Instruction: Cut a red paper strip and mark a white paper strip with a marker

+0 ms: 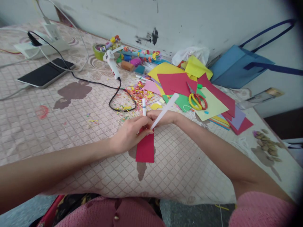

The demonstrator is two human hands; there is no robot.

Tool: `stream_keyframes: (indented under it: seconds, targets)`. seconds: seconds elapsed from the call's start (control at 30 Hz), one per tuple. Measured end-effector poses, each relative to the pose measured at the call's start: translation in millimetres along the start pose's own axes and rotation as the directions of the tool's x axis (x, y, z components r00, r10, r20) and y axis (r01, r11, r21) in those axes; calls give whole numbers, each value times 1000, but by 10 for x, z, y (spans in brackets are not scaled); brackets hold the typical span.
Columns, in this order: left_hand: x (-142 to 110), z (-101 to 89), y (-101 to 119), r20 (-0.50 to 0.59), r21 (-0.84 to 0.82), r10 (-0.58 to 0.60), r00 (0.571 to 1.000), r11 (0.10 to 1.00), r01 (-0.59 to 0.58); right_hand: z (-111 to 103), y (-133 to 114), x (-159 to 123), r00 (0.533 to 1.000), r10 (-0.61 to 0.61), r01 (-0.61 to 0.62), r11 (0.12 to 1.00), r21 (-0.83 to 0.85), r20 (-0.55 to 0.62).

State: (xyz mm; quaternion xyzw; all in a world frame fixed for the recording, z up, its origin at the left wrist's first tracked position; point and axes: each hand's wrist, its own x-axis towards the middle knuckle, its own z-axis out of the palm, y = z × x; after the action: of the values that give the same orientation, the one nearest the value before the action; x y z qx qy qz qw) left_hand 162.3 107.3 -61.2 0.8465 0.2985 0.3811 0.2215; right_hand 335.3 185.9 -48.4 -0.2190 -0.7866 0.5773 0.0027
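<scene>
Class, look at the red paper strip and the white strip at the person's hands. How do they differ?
Colour: the red paper strip is deep red; the white strip is pale.
Width: the red paper strip is broader, the white strip narrower.
Direction: the red paper strip extends toward the person's body, while the white strip slants away and to the right.
Shared: both have an end at the left hand.

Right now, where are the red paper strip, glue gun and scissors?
Red paper strip (145,148), head view: its lower part.
Glue gun (114,67), head view: white handle.
Scissors (195,94), head view: where handles meet blades.
</scene>
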Motion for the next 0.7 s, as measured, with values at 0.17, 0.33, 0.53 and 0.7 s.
stream_keyframes:
  seconds: [0.17,0.33,0.53,0.7]
  targets:
    - [-5,6,-2,-2,6,1,1000,1000,-1,-38,-9,33,999,-22,23,1000,-20,31]
    - [-18,11,-14,-4,6,9,1000,1000,-9,-88,41,82,996,-27,30,999,-31,85]
    - [-15,7,-14,5,-2,16,1000,1000,-16,6,75,1,998,-56,58,997,54,-32]
    - [2,4,-22,-1,-10,11,1000,1000,-11,437,191,-354,708,94,183,933,311,-700]
